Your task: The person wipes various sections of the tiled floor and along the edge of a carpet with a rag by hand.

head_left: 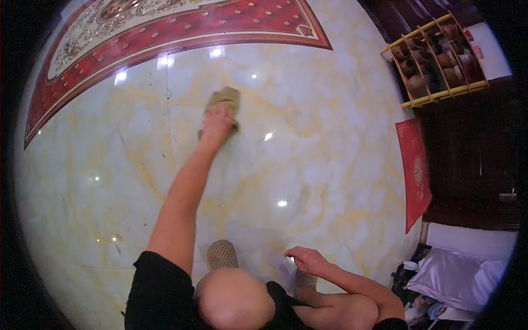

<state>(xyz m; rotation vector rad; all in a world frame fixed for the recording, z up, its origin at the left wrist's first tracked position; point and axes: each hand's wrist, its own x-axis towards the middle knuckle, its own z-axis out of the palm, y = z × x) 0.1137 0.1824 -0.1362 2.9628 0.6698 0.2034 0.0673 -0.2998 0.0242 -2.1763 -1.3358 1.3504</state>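
A crumpled olive-brown cloth (230, 96) lies on the glossy, yellow-veined tiled floor (308, 159). My left hand (218, 121) presses on it from above at the end of the outstretched arm, its fingers over the cloth and slightly blurred. Near my right foot, my right hand (308, 260) hangs above the slipper with its fingers curled in; whether anything is inside them is too small to tell. A beige perforated slipper (222, 254) shows beside my left knee.
A red patterned panel (264, 25) spans the top left. On the right are a yellow-framed rack (440, 60) with shoes, a red mat (413, 170) by dark wood, and a silvery pillow (456, 278) among piled items.
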